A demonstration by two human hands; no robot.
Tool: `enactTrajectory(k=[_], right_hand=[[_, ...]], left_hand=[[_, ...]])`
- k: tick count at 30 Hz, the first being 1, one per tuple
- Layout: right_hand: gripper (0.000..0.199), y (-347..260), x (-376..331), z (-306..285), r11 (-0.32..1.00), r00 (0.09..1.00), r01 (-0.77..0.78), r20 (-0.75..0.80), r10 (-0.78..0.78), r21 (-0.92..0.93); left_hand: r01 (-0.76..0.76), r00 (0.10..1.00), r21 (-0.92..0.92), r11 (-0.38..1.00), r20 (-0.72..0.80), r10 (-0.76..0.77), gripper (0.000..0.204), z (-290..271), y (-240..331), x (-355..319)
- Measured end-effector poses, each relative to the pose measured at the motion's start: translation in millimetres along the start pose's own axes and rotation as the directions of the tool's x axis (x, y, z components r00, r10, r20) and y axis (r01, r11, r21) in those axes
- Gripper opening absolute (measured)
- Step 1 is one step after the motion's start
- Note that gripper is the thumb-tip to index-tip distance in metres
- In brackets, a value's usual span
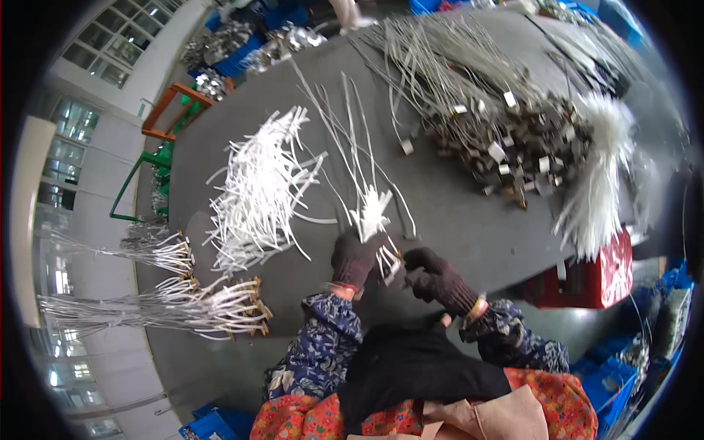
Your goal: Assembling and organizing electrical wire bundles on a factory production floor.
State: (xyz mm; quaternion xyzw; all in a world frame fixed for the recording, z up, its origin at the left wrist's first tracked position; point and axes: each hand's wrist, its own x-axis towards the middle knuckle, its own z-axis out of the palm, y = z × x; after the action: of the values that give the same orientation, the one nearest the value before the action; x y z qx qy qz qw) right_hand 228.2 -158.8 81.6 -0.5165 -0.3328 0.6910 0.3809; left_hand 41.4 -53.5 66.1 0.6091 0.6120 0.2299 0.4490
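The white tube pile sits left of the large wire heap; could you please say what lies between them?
In the head view, thin wires from the white-ended bunch at the left hand lie between them on the tabletop.

Beyond the far left edge of the grey table, a blue bin sits among heaps of silvery metal parts. An orange frame stands just beside the table's left edge, and a green frame stands nearer along that edge. Well to the table's left is a pale wall with a paned window. By the table's near right edge stands a glossy red crate, with blue crates lower, farther right.
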Motion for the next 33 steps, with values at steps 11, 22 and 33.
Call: enactTrajectory(k=[11,22,33], right_hand=[[0.065,-35.5,196.1,-91.1,0.127,0.795,-0.034,-0.104,-0.598,-0.991],[0.049,3.7,148.6,-122.5,0.054,0.607,-0.294,-0.229,-0.761,-0.954],[0.037,25.4,-61.3,-39.8,0.692,0.862,0.236,-0.182,-0.474,-0.682]], left_hand=[[0.205,0.964,0.044,0.978,0.166,-0.210,0.035,-29.3,14.7,9.9],[0.326,0.945,-0.717,0.616,0.224,-0.239,0.026,7.5,40.8,5.6],[0.477,0.873,-0.854,0.210,0.487,-0.003,0.022,123.4,40.2,-8.3]])
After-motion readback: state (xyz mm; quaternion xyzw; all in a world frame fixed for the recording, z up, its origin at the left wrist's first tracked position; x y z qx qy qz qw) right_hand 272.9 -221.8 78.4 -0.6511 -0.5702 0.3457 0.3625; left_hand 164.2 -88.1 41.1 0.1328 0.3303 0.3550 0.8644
